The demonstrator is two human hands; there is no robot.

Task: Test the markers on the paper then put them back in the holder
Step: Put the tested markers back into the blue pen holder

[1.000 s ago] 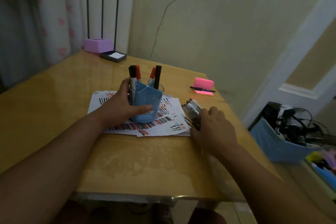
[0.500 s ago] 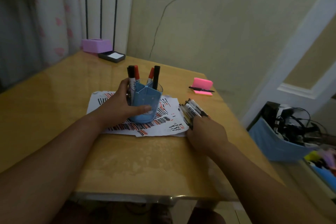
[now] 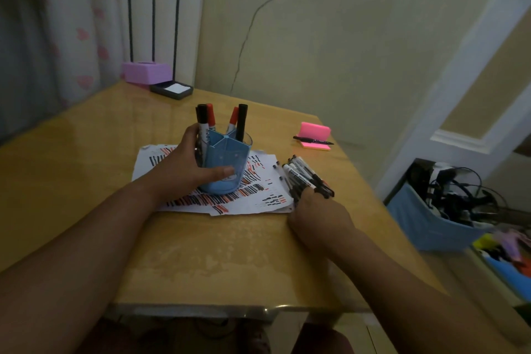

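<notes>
Left hand [image 3: 184, 169]: wrapped around the blue plastic multi-compartment marker holder [image 3: 225, 164], thumb across its front wall, fingers behind. Holder stands upright under that hand on the white paper sheets covered in black and red test strokes [image 3: 258, 195], which lie flat on the glossy wooden desk [image 3: 215, 261]. Four capped markers, two black and two red [image 3: 207, 121], stand in the holder above the left hand's fingers. Loose bundle of black-capped white markers [image 3: 304, 178]: lying on the desk at the paper's right edge, just beyond the right hand's fingertips. Right hand [image 3: 319, 215]: palm down, fingers curled onto the near end of the bundle; whether it actually grips one cannot be told. Pink sticky-note pad with a black pen across it [image 3: 314, 136]: well beyond the right hand.
</notes>
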